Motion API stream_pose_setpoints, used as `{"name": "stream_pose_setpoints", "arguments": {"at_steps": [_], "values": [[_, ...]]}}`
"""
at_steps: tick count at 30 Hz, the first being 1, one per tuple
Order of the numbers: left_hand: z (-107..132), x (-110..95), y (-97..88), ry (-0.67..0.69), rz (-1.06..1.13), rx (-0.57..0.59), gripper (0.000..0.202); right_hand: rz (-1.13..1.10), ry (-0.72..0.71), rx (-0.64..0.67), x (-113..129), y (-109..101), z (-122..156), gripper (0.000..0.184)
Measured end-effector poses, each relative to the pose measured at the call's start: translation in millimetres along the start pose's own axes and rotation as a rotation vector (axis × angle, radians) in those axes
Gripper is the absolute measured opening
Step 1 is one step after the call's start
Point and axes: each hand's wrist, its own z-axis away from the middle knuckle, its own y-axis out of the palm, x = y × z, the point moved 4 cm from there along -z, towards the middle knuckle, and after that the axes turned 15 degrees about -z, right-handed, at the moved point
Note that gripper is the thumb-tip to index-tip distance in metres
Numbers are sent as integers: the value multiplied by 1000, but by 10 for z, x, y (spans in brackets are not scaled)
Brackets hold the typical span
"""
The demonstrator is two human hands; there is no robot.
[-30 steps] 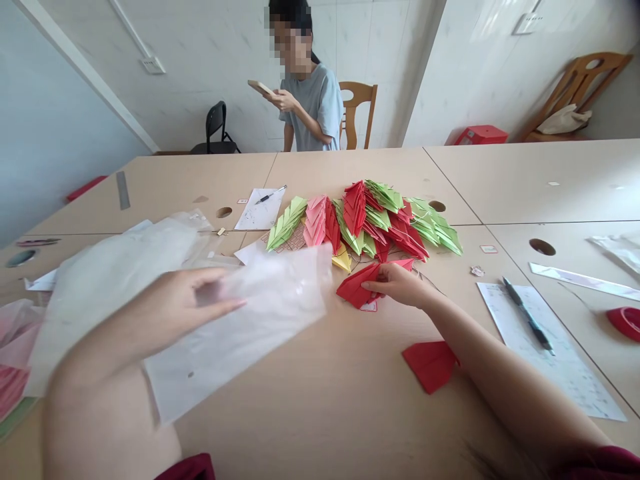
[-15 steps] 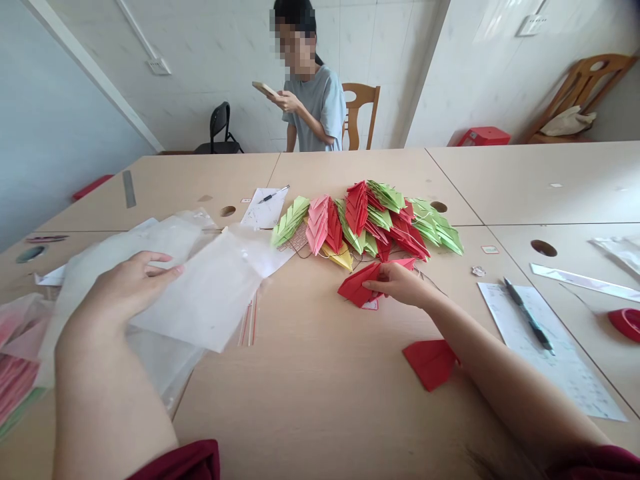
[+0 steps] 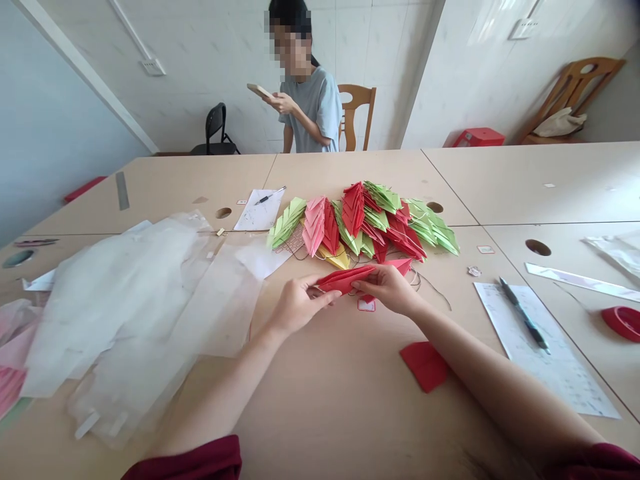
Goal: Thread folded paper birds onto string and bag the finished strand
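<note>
Both of my hands hold a red folded paper piece [image 3: 346, 279] just above the table. My left hand [image 3: 295, 303] pinches its left end and my right hand [image 3: 387, 288] grips its right end. Beyond them lies a string of red, pink, green and yellow folded paper pieces [image 3: 365, 223]. A small red-edged sticker [image 3: 367, 305] lies under my right hand. A flat red paper sheet [image 3: 425, 365] lies beside my right forearm.
A heap of translucent plastic sleeves [image 3: 130, 313] covers the table's left side. A printed sheet with a pen [image 3: 525, 323] lies at the right, with a red tape roll [image 3: 623, 321] further right. A person [image 3: 305, 93] stands behind the table holding a phone. Cable holes [image 3: 538, 247] dot the tabletop.
My left hand let go of the plastic sleeve, which now lies on the heap, and moved right to take the left end of the red piece. My right hand lifted the piece slightly.
</note>
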Motion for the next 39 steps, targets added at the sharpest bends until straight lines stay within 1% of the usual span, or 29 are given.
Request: {"name": "stream_pose_setpoints", "arguments": {"at_steps": [1, 3, 5, 6, 7, 9, 10, 11, 12, 14, 16, 19, 23, 24, 26, 28, 30, 33, 36, 39], "values": [[-10, 54, 87, -11, 79, -29, 37, 4, -14, 4, -5, 13, 5, 28], [-21, 166, 162, -21, 155, -108, 32, 12, -29, 7, -35, 35, 17, 27], [-29, 271, 148, -12, 167, -189, 28, 65, -68, -47, -75, 33, 26, 28], [-34, 316, 128, 1, 158, -221, 25, 132, -124, -107, -84, 20, 33, 29], [-39, 353, 104, 23, 136, -250, 23, 227, -212, -184, -78, 5, 46, 31], [-42, 391, 53, 95, 47, -313, 18, 463, -460, -333, -23, 3, 98, 39], [-39, 391, 32, 143, -6, -344, 15, 582, -586, -382, 11, 25, 134, 41], [-32, 381, 16, 195, -59, -374, 12, 688, -690, -406, 38, 58, 168, 39], [-23, 363, 6, 245, -104, -398, 10, 780, -768, -409, 59, 97, 197, 33], [1, 317, 1, 332, -173, -437, 7, 927, -855, -381, 80, 173, 236, 19], [28, 266, 14, 395, -234, -461, 7, 1035, -895, -329, 74, 236, 254, 12], [67, 197, 62, 467, -332, -471, 10, 1144, -948, -277, 38, 293, 260, 13], [118, 114, 153, 572, -514, -425, 14, 1220, -1027, -336, 32, 310, 274, 15], [133, 95, 170, 598, -569, -425, 13, 1231, -1031, -331, 36, 318, 277, 15], [163, 60, 193, 636, -671, -444, 13, 1250, -1001, -268, 39, 345, 274, 14], [186, 37, 212, 653, -758, -463, 14, 1251, -937, -177, 30, 373, 263, 13], [203, 22, 232, 666, -819, -472, 16, 1229, -873, -114, 18, 389, 254, 13], [212, 9, 256, 677, -868, -474, 19, 1201, -836, -89, 16, 397, 249, 12], [211, -16, 272, 710, -908, -468, 19, 1235, -862, -79, 30, 416, 255, 12], [220, -61, 275, 777, -964, -492, 15, 1287, -895, -74, 45, 441, 260, 11]]}}
